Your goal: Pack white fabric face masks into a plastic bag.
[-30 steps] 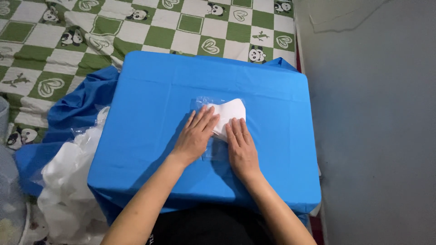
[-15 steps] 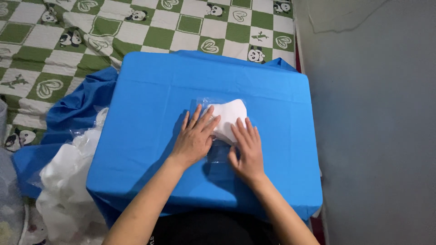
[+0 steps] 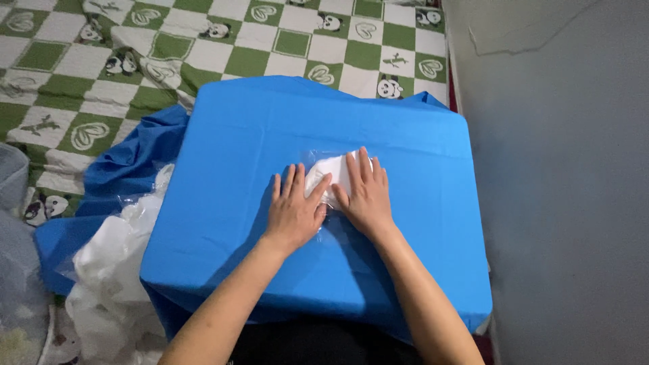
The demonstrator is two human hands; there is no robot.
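A small white folded cloth in a clear plastic bag (image 3: 332,173) lies in the middle of a blue cloth-covered surface (image 3: 236,149). My left hand (image 3: 295,208) lies flat with its fingers spread, fingertips on the bag's left edge. My right hand (image 3: 366,191) presses flat on top of the white cloth, covering most of it. Both palms face down and neither hand grips anything.
White plastic-wrapped items (image 3: 111,270) lie on loose blue fabric (image 3: 128,162) at the left. A green-and-white checked sheet with panda prints (image 3: 203,40) spreads beyond. A grey wall (image 3: 561,169) runs along the right. A translucent container (image 3: 17,270) stands at the far left.
My right hand has slid up from the bag's lower right onto the white cloth. My left hand has drawn back a little to the left edge.
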